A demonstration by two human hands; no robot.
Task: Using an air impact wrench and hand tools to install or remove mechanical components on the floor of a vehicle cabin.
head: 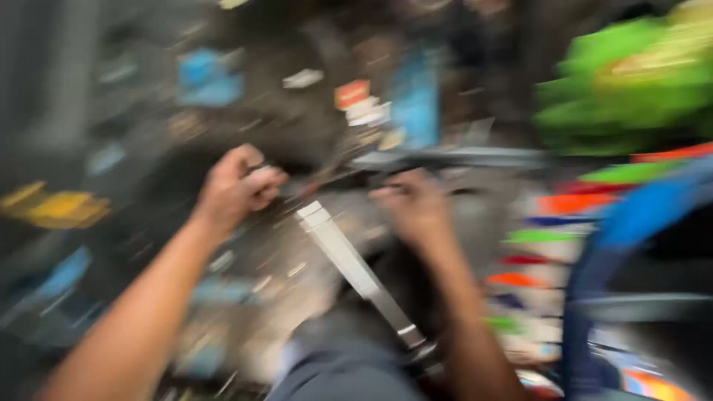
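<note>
Nearest, a silvery metal bar slants up from the lap toward both hands. The left hand is fisted on something small and blurred; a steady grip would help. The right hand reaches a dark rod beyond, grip unclear.

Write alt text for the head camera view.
Heavily motion-blurred view down at two bare arms: the left hand is clenched in a fist and the right hand reaches toward a dark horizontal bar. A pale grey metal rod slants between them, above a littered floor.
</note>
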